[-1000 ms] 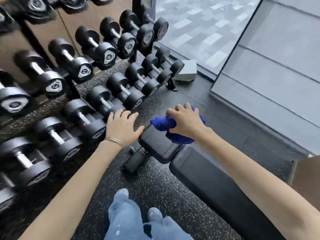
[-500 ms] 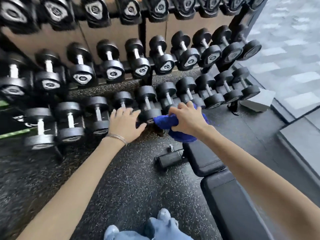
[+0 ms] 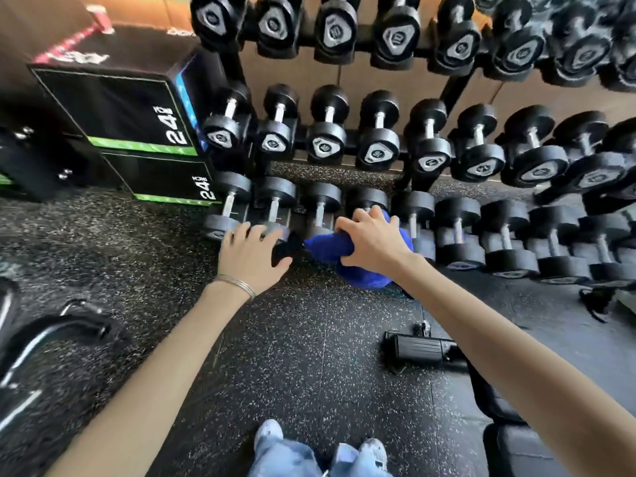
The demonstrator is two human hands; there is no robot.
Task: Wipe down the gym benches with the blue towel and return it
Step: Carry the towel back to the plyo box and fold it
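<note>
Before the dumbbell rack (image 3: 378, 146), the right hand (image 3: 375, 242) grips the bunched blue towel (image 3: 361, 278), the bench (image 3: 509, 449) lying near-right under that arm.

1. A black dumbbell rack (image 3: 447, 94) stands against a brown panelled wall (image 3: 371, 77).
2. Its top tier holds black dumbbells (image 3: 335, 29) with grey end plates, their numbers blurred.
3. A middle row (image 3: 378, 132) of smaller dumbbells sits below, chrome handles showing.
4. The lowest row (image 3: 506, 235) rests just above the floor.
5. Left of the rack, two black boxes are stacked: the upper box (image 3: 113, 108) and the lower box (image 3: 161, 182), each green-edged and marked "24".
6. The floor (image 3: 292, 356) is dark rubber with pale specks.
7. At lower left is a blurred frame (image 3: 44, 339) of black and metal; what it is cannot be told.
</note>
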